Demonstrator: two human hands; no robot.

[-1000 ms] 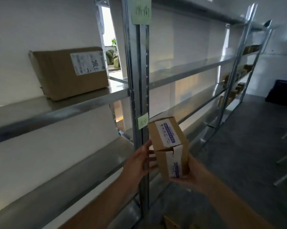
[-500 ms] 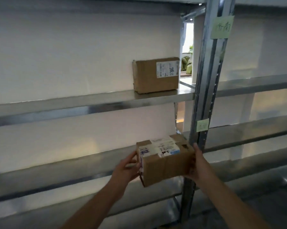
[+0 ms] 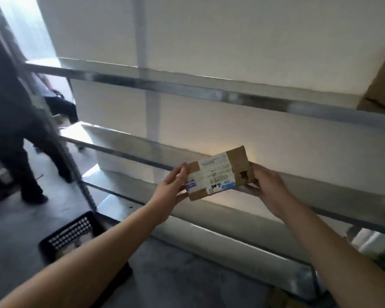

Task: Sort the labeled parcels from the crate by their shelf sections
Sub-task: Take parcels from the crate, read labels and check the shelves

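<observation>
head view — both hands grip the small brown cardboard parcel (image 3: 218, 173) by its ends, left hand (image 3: 172, 190), right hand (image 3: 268, 188), label up before the middle steel shelf (image 3: 309, 185). placing step; next, read the label — match section. black plastic crate (image 3: 69, 233) sits below-left.

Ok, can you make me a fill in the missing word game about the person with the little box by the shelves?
1. The small parcel is held by ____ hands, the left hand and the right hand.
2. The label on top of the parcel is mostly ____.
3. The black crate sits on the ____.
4. The shelf above the parcel is made of ____.

Missing words: two; white; floor; metal
</observation>
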